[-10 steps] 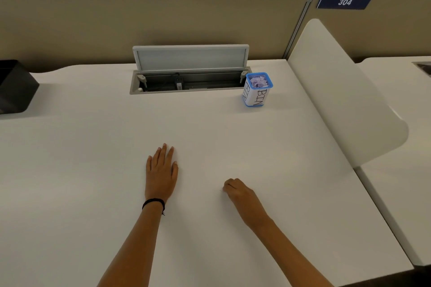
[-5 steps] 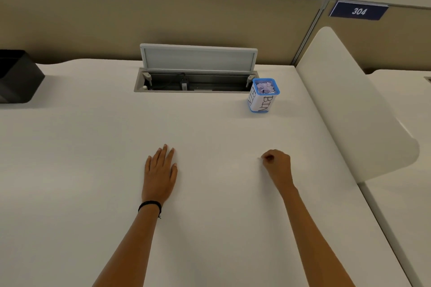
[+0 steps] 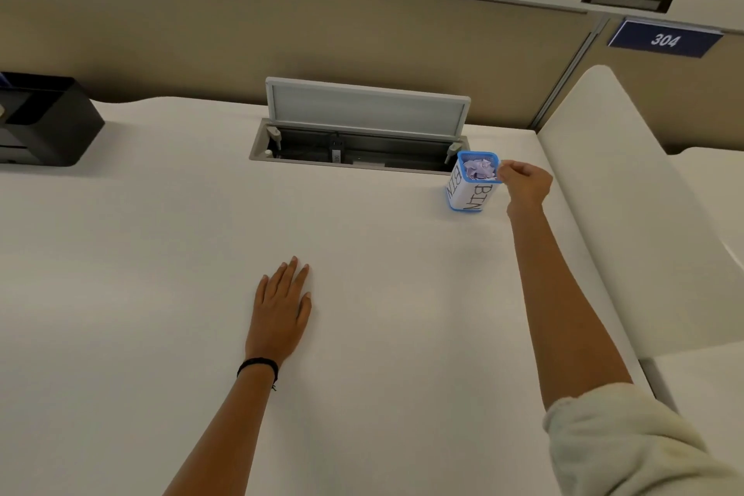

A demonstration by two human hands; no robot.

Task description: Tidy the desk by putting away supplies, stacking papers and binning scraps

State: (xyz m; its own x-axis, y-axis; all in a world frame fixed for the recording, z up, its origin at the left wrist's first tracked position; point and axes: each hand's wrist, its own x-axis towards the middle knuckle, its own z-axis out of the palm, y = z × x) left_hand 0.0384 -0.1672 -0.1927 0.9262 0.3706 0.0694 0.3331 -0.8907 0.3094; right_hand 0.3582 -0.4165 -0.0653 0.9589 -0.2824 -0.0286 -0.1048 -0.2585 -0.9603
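A small blue-rimmed bin (image 3: 467, 195), white-sided with "BIN" written on it, stands at the back right of the white desk (image 3: 161, 294). Crumpled lilac paper scraps (image 3: 479, 169) fill its top. My right hand (image 3: 525, 183) is stretched out to the bin's right rim. Its fingers are curled and pinch a small pale paper scrap just over the opening. My left hand (image 3: 282, 306) lies flat on the desk in the middle, fingers straight, holding nothing.
An open cable hatch (image 3: 358, 149) with a raised grey lid sits in the desk just left of the bin. A black organiser box (image 3: 44, 125) stands at the far left. A curved white divider (image 3: 628, 213) borders the right edge, and a beige partition runs behind.
My right hand, fingers pinched, has risen from the desk near me and travelled forward and right to the bin's rim. The left hand has stayed flat in place.
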